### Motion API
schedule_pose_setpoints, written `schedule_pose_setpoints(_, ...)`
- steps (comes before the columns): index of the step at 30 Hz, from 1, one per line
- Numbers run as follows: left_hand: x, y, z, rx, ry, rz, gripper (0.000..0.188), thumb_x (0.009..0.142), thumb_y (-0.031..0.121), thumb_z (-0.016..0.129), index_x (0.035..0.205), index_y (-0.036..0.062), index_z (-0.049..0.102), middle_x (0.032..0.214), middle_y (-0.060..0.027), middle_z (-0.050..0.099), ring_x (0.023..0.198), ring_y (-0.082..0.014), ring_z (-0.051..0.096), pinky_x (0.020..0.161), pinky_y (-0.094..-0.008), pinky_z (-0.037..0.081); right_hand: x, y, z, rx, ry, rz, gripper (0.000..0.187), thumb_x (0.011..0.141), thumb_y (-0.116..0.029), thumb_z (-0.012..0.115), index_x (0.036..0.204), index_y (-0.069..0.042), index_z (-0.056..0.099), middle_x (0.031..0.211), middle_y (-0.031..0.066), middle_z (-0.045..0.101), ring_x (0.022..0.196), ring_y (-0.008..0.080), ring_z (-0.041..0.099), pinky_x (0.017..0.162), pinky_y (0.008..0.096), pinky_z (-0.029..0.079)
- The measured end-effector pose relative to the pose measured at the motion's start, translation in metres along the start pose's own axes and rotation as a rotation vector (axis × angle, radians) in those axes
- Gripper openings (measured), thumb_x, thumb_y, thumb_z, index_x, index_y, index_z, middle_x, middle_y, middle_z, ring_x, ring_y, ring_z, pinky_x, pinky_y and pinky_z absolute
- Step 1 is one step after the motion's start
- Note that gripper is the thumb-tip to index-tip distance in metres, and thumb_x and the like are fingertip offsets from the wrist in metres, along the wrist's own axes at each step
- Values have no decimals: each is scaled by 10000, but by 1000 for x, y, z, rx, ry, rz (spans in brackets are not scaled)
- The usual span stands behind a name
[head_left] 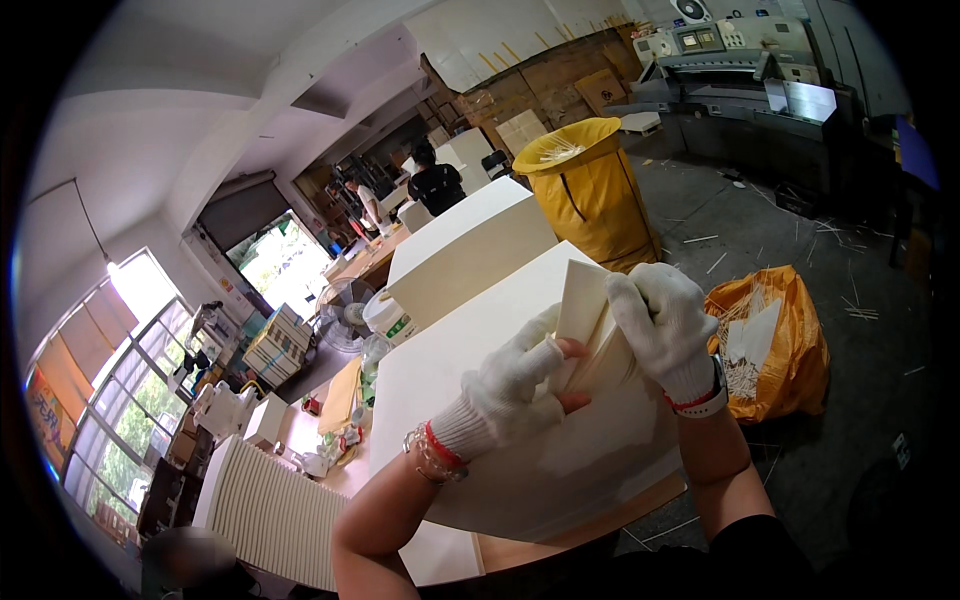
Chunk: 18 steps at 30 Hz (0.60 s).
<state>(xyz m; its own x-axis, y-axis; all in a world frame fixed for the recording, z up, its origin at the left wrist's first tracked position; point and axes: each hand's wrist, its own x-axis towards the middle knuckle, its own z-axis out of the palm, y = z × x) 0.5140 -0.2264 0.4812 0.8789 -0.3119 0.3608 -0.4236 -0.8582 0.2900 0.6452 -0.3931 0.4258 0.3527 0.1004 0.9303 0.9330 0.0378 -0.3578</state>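
Observation:
A large stack of white paper sheets (pixel 450 375) lies in front of me, its right corner bent upward into a folded flap (pixel 580 300). My left hand (pixel 512 385), in a white knit glove with bare fingertips showing, is closed on the lifted edges, the thumb and a finger on either side of them. Against the right edge of the same sheets, my right hand (pixel 662 325), also gloved, has its fingers curled in and pressed on the paper. How many sheets each hand grips is hidden. A watch (pixel 712 395) circles my right wrist.
Another tall paper stack (pixel 470 245) stands just beyond. A yellow bin bag (pixel 590 190) and an orange sack of paper strips (pixel 795 350) are on the right. A ridged white stack (pixel 270 520) sits at lower left. Farther back are two people (pixel 435 185) and a cutting machine (pixel 740 80).

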Motion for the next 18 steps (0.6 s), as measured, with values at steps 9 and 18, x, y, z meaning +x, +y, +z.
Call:
schedule_pose_setpoints(9,-2,-5,-2,3,54,56,488,765,66,783,1224,88,620,1248,-164,573,1084,-330,598,891,-371,490,-6,6,1,-97,22,-215,337,731,9,722,1060,11,650,775,120,515,660,250,564,552,356,487)
schedule_pose_setpoints(18,2,0,-1,-3,42,67,419,763,52,781,1154,79,633,1361,-190,510,1153,-355,576,916,-362,491,-5,11,3,-114,35,-188,223,778,21,699,996,24,651,769,96,512,655,234,559,558,343,465)
